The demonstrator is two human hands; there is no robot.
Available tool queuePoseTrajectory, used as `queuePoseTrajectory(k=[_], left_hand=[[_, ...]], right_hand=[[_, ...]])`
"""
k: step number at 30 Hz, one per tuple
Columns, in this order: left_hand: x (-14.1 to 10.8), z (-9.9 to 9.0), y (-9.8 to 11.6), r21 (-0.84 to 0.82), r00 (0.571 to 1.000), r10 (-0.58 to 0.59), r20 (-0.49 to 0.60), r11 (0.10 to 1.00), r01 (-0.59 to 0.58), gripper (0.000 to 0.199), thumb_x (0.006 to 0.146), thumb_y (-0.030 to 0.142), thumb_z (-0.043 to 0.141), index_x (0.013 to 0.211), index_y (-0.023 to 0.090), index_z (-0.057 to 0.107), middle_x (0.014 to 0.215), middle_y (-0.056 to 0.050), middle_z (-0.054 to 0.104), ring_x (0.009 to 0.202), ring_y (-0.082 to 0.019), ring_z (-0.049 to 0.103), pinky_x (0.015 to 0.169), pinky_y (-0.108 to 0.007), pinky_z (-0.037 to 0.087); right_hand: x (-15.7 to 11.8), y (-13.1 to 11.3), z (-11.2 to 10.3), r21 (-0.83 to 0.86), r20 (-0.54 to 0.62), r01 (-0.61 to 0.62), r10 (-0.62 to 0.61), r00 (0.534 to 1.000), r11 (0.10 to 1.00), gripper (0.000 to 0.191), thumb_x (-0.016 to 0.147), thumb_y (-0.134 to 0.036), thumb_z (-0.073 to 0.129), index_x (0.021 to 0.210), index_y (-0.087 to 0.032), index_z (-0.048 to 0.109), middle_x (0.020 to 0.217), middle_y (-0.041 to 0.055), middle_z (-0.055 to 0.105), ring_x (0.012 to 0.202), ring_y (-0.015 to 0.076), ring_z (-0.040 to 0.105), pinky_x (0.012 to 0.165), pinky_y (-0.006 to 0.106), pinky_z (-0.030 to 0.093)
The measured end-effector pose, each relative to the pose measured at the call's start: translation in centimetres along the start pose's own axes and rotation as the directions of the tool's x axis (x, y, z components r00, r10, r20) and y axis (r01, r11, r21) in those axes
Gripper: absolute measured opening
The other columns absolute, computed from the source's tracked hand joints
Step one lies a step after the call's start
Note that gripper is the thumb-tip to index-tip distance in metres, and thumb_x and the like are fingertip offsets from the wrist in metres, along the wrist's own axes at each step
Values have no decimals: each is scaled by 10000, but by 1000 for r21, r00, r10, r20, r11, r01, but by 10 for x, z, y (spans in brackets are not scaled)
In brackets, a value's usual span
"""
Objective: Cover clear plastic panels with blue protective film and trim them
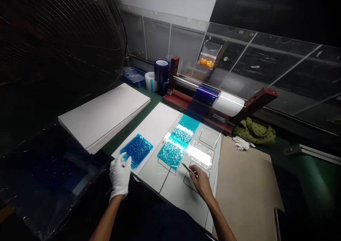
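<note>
My left hand (119, 177), in a white glove, is at the near edge of a dark blue film sheet (138, 150). Its thumb and fingers are apart. My bare right hand (200, 180) grips a thin pointed blade (188, 168), angled to the upper left. The blade's tip is close to the lower edge of a wrinkled teal film strip (173, 148). That strip lies on a pale board (170, 184) marked with rounded outlines. A wrinkled clear film piece (202, 154) lies on the board to the right of the teal strip.
A wooden stand (176, 100) holds a blue film roll (204, 95) and a white roll (229, 104). Stacked white sheets (106, 113) are at left, brown board (245, 184) at right. Behind stand tape rolls (161, 70); a fan (61, 35) looms upper left.
</note>
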State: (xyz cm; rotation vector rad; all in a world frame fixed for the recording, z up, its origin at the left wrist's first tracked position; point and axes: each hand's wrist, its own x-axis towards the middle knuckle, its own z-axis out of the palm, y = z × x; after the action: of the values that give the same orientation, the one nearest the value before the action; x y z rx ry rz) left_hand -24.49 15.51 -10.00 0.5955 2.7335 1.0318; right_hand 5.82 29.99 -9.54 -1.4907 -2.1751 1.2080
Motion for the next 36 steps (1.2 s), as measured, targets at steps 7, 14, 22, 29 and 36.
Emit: queuePoseTrajectory(k=[7,14,22,29,36], left_hand=[[-18,85,86,145,852,408,327,870,-472,362,866,431,458,1017,194,686,939,-126,598,826,-242,529,730,-355,403],[-2,120,109,282,773,461,437,745,-604,409,886,395,415,1245,283,576,1026,-159,583,901,-320,508,724,-416,364],[-1,129,105,389,803,397,444,722,-572,449,899,421,360,1259,247,563,1015,-169,574,904,-324,511,724,-428,379],[2,127,106,376,800,380,464,733,-566,443,905,428,331,1259,289,559,1041,-153,572,930,-324,497,741,-436,386],[3,122,110,333,793,350,498,768,-547,453,888,435,367,1225,229,589,1057,-185,567,934,-339,495,768,-473,382]], right_hand=[[75,-50,5,-474,-89,53,-107,990,879,323,914,-159,387,1051,-270,657,951,25,655,827,170,610,601,244,334],[132,-71,21,-624,77,130,-105,992,770,344,934,-143,373,1090,-296,638,941,34,622,834,158,562,545,254,239],[156,-80,33,-635,147,182,-115,983,751,282,941,-179,367,935,-215,647,884,42,609,791,163,530,549,276,218],[147,-66,17,-659,164,174,-86,983,732,296,933,-157,375,1003,-266,641,942,32,609,836,166,538,542,273,215],[114,-41,-13,-679,113,88,-14,993,729,304,919,-143,375,964,-259,652,930,42,612,812,170,548,537,270,218]])
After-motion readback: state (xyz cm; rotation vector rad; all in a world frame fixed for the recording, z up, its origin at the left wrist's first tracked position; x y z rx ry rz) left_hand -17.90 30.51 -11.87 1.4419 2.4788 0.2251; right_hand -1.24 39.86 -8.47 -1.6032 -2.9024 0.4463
